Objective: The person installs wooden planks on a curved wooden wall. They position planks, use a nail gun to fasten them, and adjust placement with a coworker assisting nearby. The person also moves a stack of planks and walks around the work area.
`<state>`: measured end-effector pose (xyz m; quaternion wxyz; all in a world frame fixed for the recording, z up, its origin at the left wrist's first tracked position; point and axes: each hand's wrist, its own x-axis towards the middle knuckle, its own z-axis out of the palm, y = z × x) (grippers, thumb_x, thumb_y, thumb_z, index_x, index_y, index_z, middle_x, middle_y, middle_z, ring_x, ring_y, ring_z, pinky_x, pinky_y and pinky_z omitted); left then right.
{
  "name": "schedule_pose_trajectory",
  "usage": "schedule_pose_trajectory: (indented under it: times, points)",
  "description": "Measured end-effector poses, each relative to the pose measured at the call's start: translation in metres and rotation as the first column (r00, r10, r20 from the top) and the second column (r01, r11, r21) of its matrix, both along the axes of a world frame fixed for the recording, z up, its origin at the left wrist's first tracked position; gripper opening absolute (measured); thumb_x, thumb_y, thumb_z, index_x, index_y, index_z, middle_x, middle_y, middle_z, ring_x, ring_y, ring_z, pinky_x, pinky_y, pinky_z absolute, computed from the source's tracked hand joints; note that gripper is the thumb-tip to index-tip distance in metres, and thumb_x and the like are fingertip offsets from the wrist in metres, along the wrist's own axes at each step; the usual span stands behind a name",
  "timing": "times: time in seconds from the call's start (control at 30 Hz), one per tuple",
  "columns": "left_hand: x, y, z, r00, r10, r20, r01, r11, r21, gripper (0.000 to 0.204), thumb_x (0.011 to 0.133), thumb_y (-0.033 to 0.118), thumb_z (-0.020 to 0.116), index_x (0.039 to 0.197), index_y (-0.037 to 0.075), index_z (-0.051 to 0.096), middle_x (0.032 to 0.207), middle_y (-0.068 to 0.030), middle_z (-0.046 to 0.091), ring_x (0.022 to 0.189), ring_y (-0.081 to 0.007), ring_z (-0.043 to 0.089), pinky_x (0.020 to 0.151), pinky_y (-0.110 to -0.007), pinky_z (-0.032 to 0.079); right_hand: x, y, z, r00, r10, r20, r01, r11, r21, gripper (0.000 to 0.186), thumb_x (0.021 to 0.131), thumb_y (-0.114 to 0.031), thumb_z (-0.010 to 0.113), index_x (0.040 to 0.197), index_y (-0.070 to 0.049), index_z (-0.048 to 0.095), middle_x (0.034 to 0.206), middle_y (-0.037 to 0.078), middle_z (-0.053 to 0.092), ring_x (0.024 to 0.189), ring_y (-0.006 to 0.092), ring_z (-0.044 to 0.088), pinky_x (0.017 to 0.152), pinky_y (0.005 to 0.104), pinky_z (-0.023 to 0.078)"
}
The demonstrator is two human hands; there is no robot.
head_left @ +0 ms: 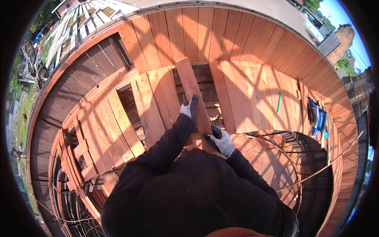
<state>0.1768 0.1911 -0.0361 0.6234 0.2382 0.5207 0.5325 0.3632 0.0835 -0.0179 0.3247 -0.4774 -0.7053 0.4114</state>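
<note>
A reddish-brown wooden plank (194, 89) lies lengthwise in front of me, slanting across a gap (209, 89) in the slatted curved bench. My left hand (189, 107), in a grey and black glove, grips the plank by its left edge about midway. At the plank's near end, my right hand (222, 141), gloved the same way, is closed around its right side. Through the gap, darker framing shows below. Fitted seat boards (239, 94) run along the gap's right side, and more lighter boards (162, 93) lie on its left.
A green pencil-like stick (279, 102) rests on the right seat boards. Farther right sits a blue power tool (319, 118). Another opening (129, 100) breaks the left seat. Stacked boards (79, 158) lie lower left. A round rusty-brown surface (264, 162) is below right, with a thin cable crossing it.
</note>
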Motion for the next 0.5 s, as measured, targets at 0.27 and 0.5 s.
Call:
schedule_pose_trajectory:
  times: [0.27,0.5]
  points:
    - [0.029,0.052,-0.051,0.911,-0.07,-0.407,0.084,0.996,0.016,0.037,0.092,0.037,0.064,0.099,0.0,0.065,0.085,-0.0102,0.069,0.078,-0.0199,0.063,0.07,-0.034,0.048,0.072,-0.014,0.022,0.91,-0.394,-0.127,0.371,0.912,-0.174,0.037,0.092,-0.001,0.058,0.128,-0.003,0.057,0.081,0.003,0.064,0.065,0.0082,0.059,0.059,0.0225,0.049]
    - [0.039,0.088,-0.066,0.731,-0.175,-0.66,0.156,0.984,-0.088,0.041,0.087,0.041,0.067,0.094,0.001,0.068,0.075,-0.0113,0.068,0.072,-0.0234,0.065,0.065,-0.036,0.049,0.126,-0.01,0.019,0.867,-0.464,-0.183,0.369,0.843,-0.391,0.037,0.09,-0.005,0.06,0.126,-0.001,0.058,0.088,0.006,0.069,0.069,0.0083,0.062,0.064,0.0234,0.051]
